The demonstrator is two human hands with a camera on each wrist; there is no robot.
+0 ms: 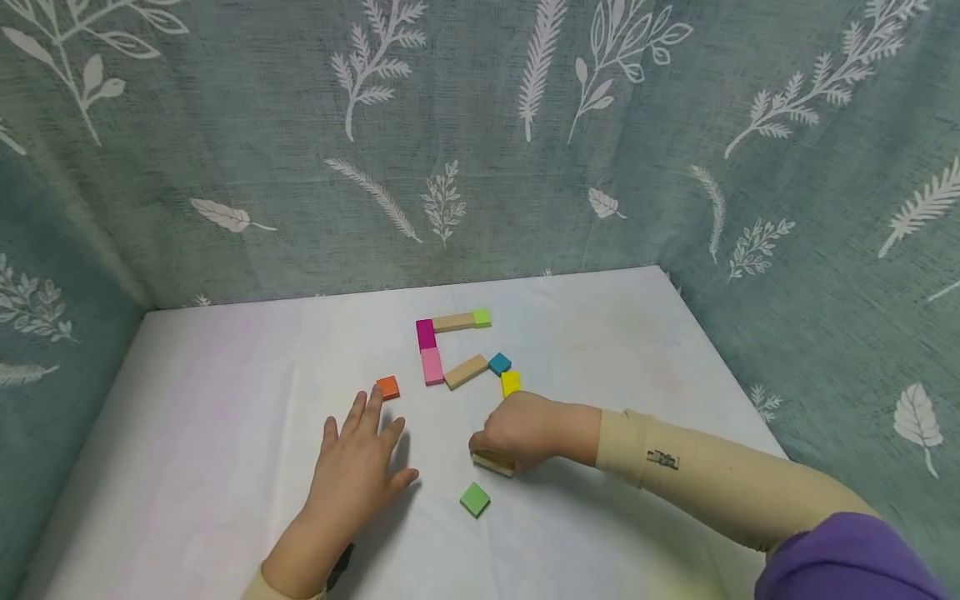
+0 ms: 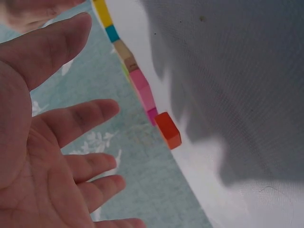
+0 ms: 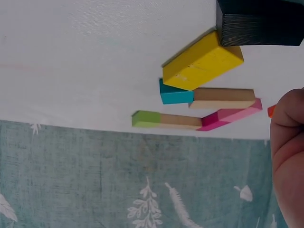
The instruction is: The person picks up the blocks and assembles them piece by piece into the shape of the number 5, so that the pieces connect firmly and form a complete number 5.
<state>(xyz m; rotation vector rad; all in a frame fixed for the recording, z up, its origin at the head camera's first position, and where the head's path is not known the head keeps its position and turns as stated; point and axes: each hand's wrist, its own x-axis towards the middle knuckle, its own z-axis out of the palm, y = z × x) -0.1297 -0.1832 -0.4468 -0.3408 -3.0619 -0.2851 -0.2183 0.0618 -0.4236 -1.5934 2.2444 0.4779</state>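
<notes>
In the head view my left hand [image 1: 356,471] is spread with its fingers apart, just in front of an orange block [image 1: 388,387]. The left wrist view shows a gap between those fingers and the orange block [image 2: 168,130]. My right hand [image 1: 521,429] has curled fingers and holds a light wooden block [image 1: 492,463], mostly hidden beneath it. A green block [image 1: 475,500] lies just in front of that hand. Behind it is a yellow block [image 1: 511,382], partly covered. The right wrist view shows a black block [image 3: 259,23] against the yellow block's corner.
A bent row runs behind my hands: a blue block [image 1: 499,363], a wooden block [image 1: 466,372], a pink block [image 1: 432,367], a magenta block [image 1: 426,334], another wooden block [image 1: 453,322] and a light green block [image 1: 482,318]. Leaf-patterned curtains [image 1: 480,225] surround the white table [image 1: 217,400].
</notes>
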